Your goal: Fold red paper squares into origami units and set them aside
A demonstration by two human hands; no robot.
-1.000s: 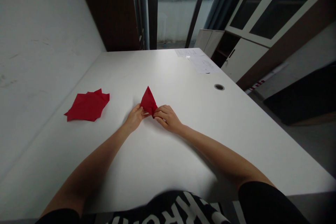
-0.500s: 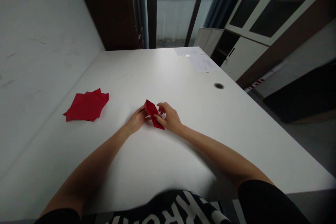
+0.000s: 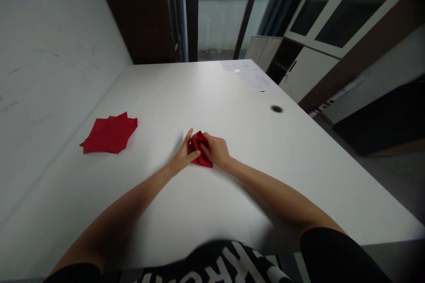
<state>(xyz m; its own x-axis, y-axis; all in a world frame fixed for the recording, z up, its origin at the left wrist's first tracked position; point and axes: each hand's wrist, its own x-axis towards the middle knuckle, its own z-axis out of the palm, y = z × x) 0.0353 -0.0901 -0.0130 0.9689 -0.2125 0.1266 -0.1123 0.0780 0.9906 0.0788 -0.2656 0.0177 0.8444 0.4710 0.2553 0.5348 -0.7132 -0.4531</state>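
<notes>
Left hand and right hand meet at mid-table, both bare, with the forearms coming in from about 7 and 4 o'clock. Between them sits a crumpled, folded piece of red paper, resting on the white table and touching both hands.

Right-hand fingers are curled down over the top of the red piece, grasping it. Left-hand fingers are extended and slightly spread, pointing toward 1 o'clock, with the side of the hand against the piece's left edge. Whether they pinch it or only touch it, I cannot tell.

A second red sheet, flat with a jagged outline, lies well apart at about 9 o'clock from the hands, touching neither. Printed white papers lie at the table's far edge, about 1 o'clock. A round cable hole sits in the tabletop at about 2 o'clock. White wall runs along the table's left side. Cabinet with glass doors stands beyond the far right corner.
</notes>
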